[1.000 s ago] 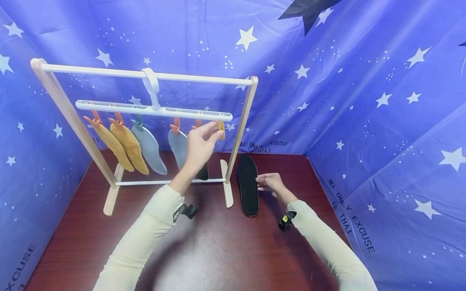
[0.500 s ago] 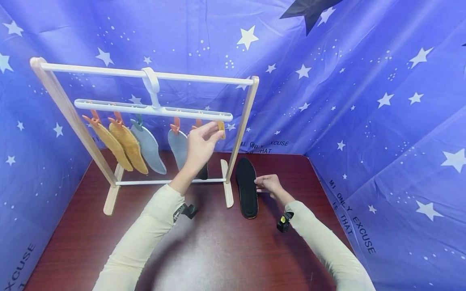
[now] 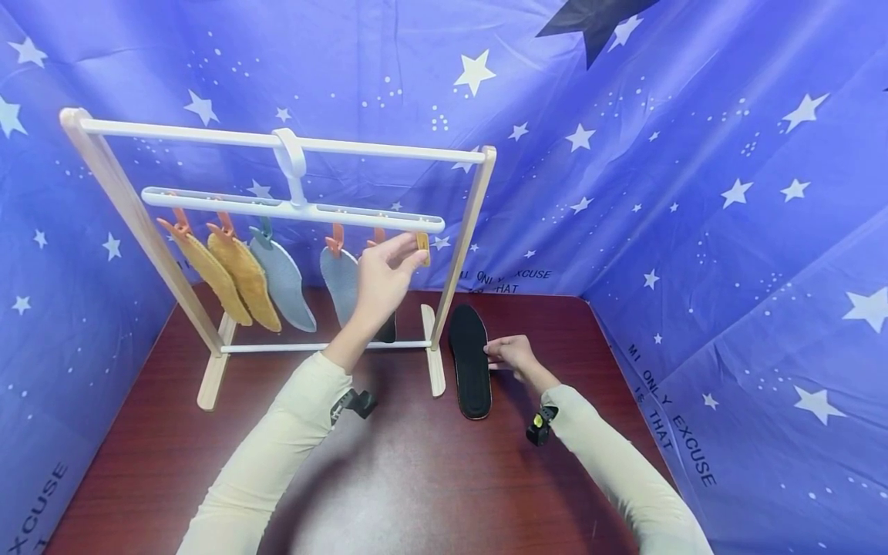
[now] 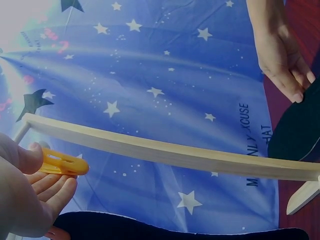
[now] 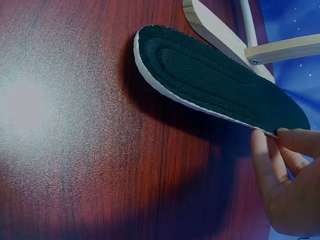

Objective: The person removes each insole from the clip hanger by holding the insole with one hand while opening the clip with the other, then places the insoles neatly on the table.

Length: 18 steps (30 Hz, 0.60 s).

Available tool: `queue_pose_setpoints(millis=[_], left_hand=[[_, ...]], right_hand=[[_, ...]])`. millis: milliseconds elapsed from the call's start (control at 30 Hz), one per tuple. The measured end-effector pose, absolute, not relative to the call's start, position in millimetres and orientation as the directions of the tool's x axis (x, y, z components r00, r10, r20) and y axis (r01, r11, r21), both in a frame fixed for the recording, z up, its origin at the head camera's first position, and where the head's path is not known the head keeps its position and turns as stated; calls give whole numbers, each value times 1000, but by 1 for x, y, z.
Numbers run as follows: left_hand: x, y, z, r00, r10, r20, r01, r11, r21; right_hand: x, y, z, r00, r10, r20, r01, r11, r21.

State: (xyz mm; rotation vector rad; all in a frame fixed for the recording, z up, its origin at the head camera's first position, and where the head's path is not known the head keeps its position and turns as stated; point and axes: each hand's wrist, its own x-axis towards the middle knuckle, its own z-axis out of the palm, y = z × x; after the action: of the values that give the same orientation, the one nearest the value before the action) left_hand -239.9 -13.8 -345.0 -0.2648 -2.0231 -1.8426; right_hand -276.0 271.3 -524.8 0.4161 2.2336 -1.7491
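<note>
With thumb and fingers my left hand [image 3: 384, 279] pinches a yellow clothespin [image 4: 64, 162] at the right end of the white hanger [image 3: 375, 218]. My right hand [image 3: 515, 354] pinches the side edge of a black insole [image 3: 472, 362] with a pale underside, held just right of the rack's foot. In the right wrist view the insole [image 5: 200, 75] casts a shadow on the table. From clips on the hanger hang two tan insoles [image 3: 239, 281], two grey insoles [image 3: 284, 281] and another black insole [image 4: 175, 227], mostly hidden behind my left hand in the head view.
The hanger hooks over the top bar of a wooden rack [image 3: 461, 239] with spread feet [image 3: 433, 370]. It stands on a reddish-brown table [image 3: 416, 478]. Blue star-printed cloth [image 3: 728, 231] surrounds the table at the back and sides.
My right hand has shifted slightly left and toward me with the black insole. The left hand keeps its place on the yellow clothespin.
</note>
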Motion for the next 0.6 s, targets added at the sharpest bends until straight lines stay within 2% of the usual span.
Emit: queue_pose_setpoints(millis=[600], left_hand=[[-242,-13,-348,-902,-127,412,397,129,909]], right_hand=[[-276,267,-529,-923,85,-375,384,257,-887]])
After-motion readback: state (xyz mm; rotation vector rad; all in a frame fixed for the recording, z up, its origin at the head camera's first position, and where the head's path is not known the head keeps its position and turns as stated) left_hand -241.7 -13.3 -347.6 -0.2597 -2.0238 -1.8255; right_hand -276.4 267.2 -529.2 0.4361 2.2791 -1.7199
